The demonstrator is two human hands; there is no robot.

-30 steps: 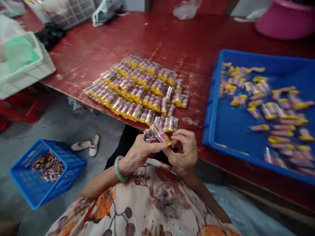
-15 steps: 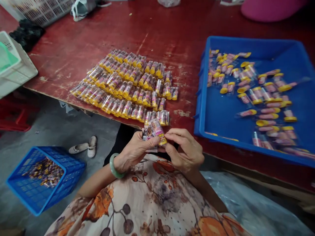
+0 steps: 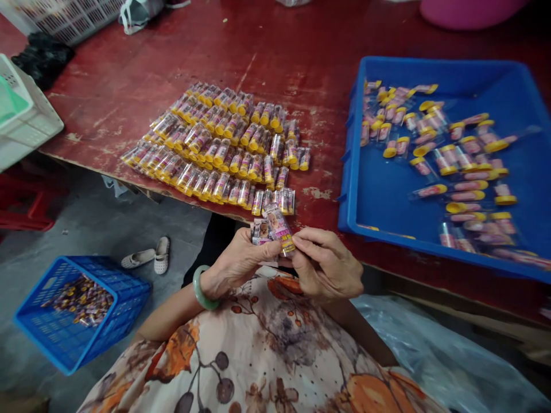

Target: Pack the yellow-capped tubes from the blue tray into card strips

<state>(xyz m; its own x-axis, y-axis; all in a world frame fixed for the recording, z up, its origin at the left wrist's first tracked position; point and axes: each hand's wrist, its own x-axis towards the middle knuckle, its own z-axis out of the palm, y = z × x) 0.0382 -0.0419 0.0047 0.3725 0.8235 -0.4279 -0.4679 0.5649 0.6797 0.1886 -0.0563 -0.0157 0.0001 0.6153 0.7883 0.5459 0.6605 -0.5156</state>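
My left hand [image 3: 241, 258], with a green bangle on its wrist, is closed on a few small printed packets [image 3: 279, 226], thumb on top. They are clear with a picture and purple and yellow print, and they fan out upward. My right hand [image 3: 329, 264] pinches the lower right corner of the top packet between thumb and fingertips. Just beyond my hands, rows of small clear tubes with yellow ends [image 3: 219, 149] lie side by side near the table's edge. What lies under the top packets is partly hidden by my fingers.
To the right stands a large blue tray [image 3: 350, 160] with loose yellow-capped tubes [image 3: 447, 158]. A blue crate [image 3: 129, 298] holding many small pieces is on the floor at left, near white shoes [image 3: 161, 255]. A white crate [image 3: 34, 129] overhangs the red table's [image 3: 310, 57] left side.
My right hand has shifted slightly right and down along the packet's end. The packets stay in my left hand, and the view has tilted a little.
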